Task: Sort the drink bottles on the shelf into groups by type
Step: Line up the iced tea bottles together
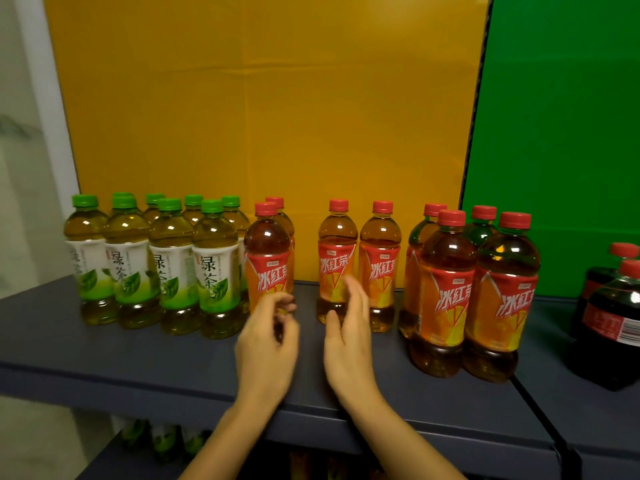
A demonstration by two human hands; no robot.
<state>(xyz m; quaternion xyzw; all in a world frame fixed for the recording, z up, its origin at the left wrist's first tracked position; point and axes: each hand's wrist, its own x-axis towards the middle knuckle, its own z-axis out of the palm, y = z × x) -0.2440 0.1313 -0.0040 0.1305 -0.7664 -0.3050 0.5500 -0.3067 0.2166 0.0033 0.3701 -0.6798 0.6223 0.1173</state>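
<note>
Item 1: green-capped clear plastic bottles of pale tea (214,268), with white-and-green leaf labels. Eight caps show. The bottles stand upright in two tight rows at the left end of the dark grey shelf (104,351).

Item 2: red-capped clear plastic bottles of amber tea (446,289), with red-and-orange labels, all upright. One pair, one bottle behind the other, stands just beside the green-capped group. Two stand side by side at the middle rear. Four are clustered on the right, near the front edge.

Item 3: two dark cola bottles with red caps (620,317), at the far right, partly cut off by the frame edge.

The left hand (268,344) is in front of the first red-capped pair. Its grip is slack, with fingers loosely curled around nothing. Blur prevents confirming contact with the bottle. The right hand (346,334) is in front of the middle bottles, its grip open, fingers extended and holding nothing.

Behind the shelf is a yellow backing panel (263,116), with a green backing panel (561,116) to the right. Blurred bottles on a lower shelf (162,441) are visible below.
</note>
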